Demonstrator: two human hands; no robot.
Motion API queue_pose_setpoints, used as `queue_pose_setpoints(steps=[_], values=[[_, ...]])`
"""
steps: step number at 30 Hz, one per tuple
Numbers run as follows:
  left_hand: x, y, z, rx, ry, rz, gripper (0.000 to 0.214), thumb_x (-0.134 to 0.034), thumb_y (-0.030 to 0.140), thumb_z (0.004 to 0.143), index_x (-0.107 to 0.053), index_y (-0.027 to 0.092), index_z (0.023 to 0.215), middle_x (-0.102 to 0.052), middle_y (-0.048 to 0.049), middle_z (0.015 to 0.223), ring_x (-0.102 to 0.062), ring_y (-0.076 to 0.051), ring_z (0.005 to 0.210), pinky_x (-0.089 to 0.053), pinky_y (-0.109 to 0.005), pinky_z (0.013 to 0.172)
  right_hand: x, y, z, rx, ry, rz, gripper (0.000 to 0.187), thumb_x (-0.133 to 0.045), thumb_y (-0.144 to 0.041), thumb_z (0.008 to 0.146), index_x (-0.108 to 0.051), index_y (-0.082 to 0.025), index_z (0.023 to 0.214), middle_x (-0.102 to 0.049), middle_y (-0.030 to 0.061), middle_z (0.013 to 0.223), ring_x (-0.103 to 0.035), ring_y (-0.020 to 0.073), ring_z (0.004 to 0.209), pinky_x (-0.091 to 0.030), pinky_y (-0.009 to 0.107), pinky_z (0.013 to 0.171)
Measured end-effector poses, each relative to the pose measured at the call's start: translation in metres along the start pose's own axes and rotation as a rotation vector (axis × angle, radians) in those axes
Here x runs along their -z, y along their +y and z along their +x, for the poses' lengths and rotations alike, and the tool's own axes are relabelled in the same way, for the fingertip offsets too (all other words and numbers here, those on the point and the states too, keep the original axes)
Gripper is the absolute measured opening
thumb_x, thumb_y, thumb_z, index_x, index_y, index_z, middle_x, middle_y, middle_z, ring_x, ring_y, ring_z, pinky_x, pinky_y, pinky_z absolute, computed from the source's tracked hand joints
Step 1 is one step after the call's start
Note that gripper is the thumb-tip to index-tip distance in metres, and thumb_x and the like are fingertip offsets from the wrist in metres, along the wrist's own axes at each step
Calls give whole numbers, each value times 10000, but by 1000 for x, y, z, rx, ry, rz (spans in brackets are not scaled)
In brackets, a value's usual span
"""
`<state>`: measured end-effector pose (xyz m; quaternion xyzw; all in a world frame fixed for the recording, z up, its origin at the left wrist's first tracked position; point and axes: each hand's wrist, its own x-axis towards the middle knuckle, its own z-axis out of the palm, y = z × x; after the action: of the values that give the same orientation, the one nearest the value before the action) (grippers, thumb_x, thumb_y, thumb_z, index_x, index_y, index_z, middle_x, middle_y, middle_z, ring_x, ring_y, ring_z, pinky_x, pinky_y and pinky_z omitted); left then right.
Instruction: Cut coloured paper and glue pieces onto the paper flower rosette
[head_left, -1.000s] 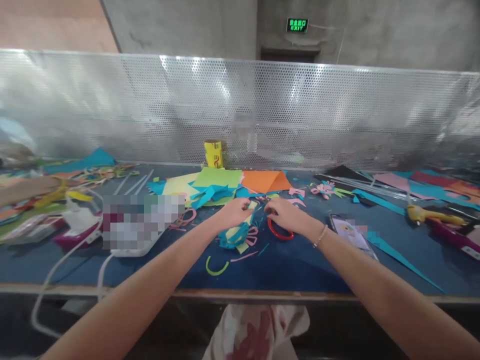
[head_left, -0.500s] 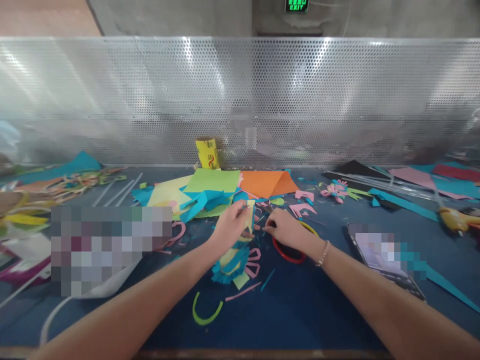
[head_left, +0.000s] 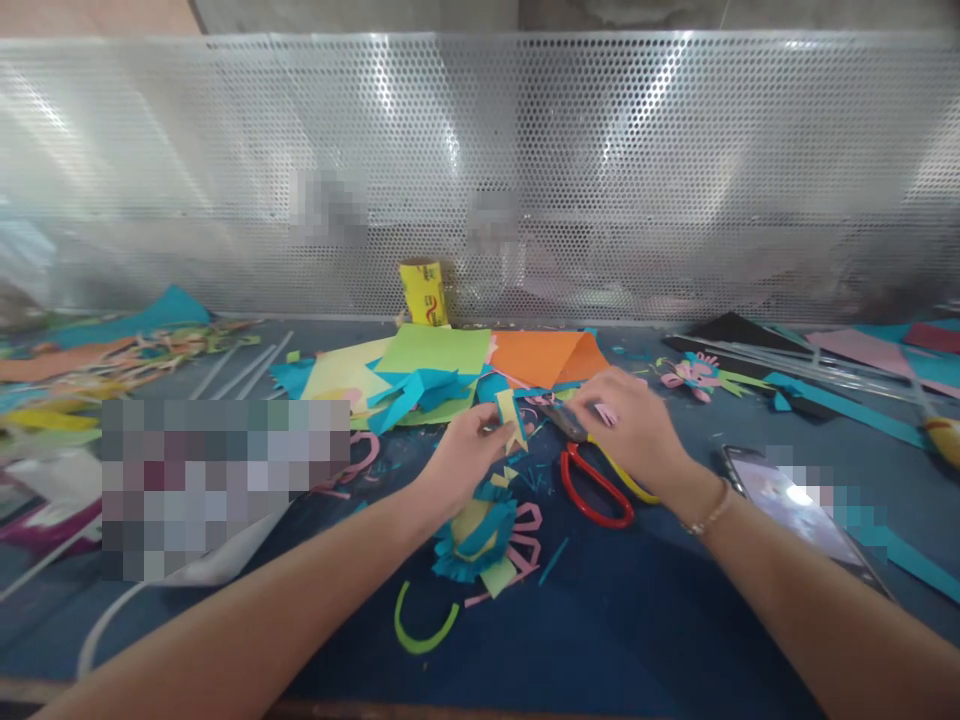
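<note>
My left hand [head_left: 463, 450] pinches a small yellow and blue paper piece [head_left: 511, 417] above a blue fringed paper flower [head_left: 474, 537] lying on the dark blue table. My right hand [head_left: 630, 425] hovers just right of it, lifted off the table, with its fingers curled around a small pink paper scrap [head_left: 604, 413]. Red and yellow scissors [head_left: 592, 475] lie on the table beneath the right hand.
Green [head_left: 435, 352], yellow and orange paper sheets [head_left: 551, 358] lie behind the hands, with a yellow glue bottle [head_left: 424, 292] against the perforated metal wall. A phone [head_left: 802, 510] lies at the right. A green curved strip [head_left: 424, 630] lies near the front. Paper scraps crowd both sides.
My right hand has lifted off the scissors and moved up and to the right, leaving them on the table. My left hand has raised the yellow and blue piece slightly.
</note>
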<state>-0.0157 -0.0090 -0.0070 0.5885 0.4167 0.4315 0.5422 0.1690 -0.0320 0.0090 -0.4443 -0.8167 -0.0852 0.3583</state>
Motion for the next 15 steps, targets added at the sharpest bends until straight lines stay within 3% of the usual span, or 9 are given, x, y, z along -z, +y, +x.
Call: queue_pose_setpoints(steps=[2,6,10,15], values=[[0,0,-1,-29,-7,5,130,-578,281,671,-567,151,676,-568,-5,630,-543,-115,602,-458,-263,626,-3,-6,0,-183,39,170,154,-502,-248,775,-536,-173,644,-562,24,696,-506,121,677,-392,261,622],[0,6,-7,-52,-7,18,195,-630,287,618,-509,148,554,-489,34,547,-497,-88,548,-463,-245,585,-7,-27,-1,-302,-62,422,102,-529,-239,743,-533,-172,666,-552,5,697,-502,97,634,-399,229,568],[-2,13,-14,-47,-25,-49,207,-656,283,597,-518,142,532,-468,44,520,-462,-66,516,-469,-226,570,-11,-42,-2,-313,-67,446,74,-515,-197,740,-518,-175,669,-550,1,703,-508,97,661,-413,241,619],[-4,12,-16,6,-70,-148,171,-658,291,616,-630,154,714,-588,-1,689,-546,-95,639,-486,-244,630,-14,-42,-4,-295,-76,388,59,-524,-177,729,-517,-179,671,-550,-12,683,-504,92,634,-409,253,648]])
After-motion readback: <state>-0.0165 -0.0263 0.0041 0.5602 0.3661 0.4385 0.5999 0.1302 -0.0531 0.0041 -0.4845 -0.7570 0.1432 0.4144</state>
